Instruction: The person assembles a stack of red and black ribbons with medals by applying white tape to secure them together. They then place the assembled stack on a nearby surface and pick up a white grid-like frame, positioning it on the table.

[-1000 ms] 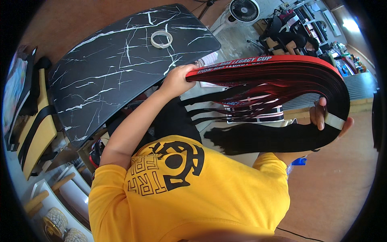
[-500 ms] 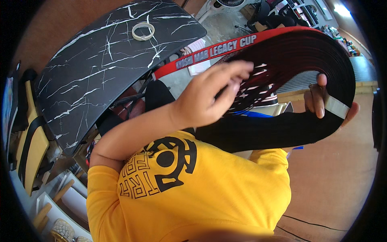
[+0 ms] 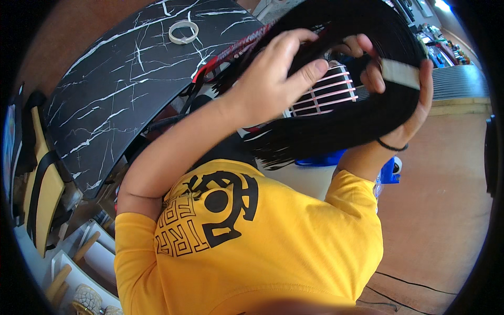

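A thick looped bundle of ribbon straps (image 3: pixel 362 123), black on the side facing me, hangs across the upper right. Red, lettered strap faces show at its far left edge. A white band (image 3: pixel 400 74) wraps the bundle at its bend. My right hand (image 3: pixel 374 68) is closed around this bend, fingers through the loop, thumb on the outer side. Closer to the strap ends, my left hand (image 3: pixel 275 79) has thumb and fingers on either side of the upper strands, closed on them. Some of its fingertips are hidden in the straps.
A black marbled table (image 3: pixel 115 94) stands at the left, with a roll of white tape (image 3: pixel 183 32) near its far edge. A yellow chair part (image 3: pixel 44 184) is at far left. Cables (image 3: pixel 415 289) run over the brown floor at lower right. A ridged grey surface (image 3: pixel 459 83) lies at right.
The bundle has shifted up and left and turned, so the red strap is less visible and the loose ends show lower down. My left hand has closed onto the upper strands.
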The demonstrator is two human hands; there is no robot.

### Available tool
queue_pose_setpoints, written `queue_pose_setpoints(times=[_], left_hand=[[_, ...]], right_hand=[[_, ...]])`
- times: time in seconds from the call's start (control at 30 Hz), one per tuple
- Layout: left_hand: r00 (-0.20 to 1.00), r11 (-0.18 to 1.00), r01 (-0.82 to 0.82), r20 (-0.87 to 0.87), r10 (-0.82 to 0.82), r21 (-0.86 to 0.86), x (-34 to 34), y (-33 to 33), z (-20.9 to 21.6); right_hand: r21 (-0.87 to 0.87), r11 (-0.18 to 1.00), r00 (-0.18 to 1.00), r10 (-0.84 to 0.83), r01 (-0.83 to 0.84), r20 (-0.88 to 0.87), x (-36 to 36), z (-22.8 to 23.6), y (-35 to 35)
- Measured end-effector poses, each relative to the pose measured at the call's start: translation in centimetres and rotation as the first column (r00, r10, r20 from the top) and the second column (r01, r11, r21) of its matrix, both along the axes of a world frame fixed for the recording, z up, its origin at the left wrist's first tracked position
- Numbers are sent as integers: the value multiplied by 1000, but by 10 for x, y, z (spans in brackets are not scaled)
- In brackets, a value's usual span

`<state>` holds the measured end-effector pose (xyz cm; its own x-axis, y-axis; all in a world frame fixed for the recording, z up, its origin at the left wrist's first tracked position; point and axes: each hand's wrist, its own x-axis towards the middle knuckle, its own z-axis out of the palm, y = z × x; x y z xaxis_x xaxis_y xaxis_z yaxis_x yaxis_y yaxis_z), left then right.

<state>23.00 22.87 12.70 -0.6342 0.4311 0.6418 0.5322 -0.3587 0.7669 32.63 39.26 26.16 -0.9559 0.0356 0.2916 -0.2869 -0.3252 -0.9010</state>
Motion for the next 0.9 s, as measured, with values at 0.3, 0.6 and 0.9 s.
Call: queue_pose_setpoints(times=[0.3, 0.6, 0.9], left_hand=[[993, 874, 121, 42, -115, -471, -45, 13, -104], [989, 834, -93, 44, 140, -544, -28, -6, -220], [978, 173, 133, 158, 138, -976, -41, -52, -261]], right_hand=[[-47, 991, 992, 128, -128, 3, -24, 18, 41], [-119, 989, 969, 113, -88, 221, -25, 36, 92], [-17, 1000, 988, -1, 4, 152, -33, 17, 108]])
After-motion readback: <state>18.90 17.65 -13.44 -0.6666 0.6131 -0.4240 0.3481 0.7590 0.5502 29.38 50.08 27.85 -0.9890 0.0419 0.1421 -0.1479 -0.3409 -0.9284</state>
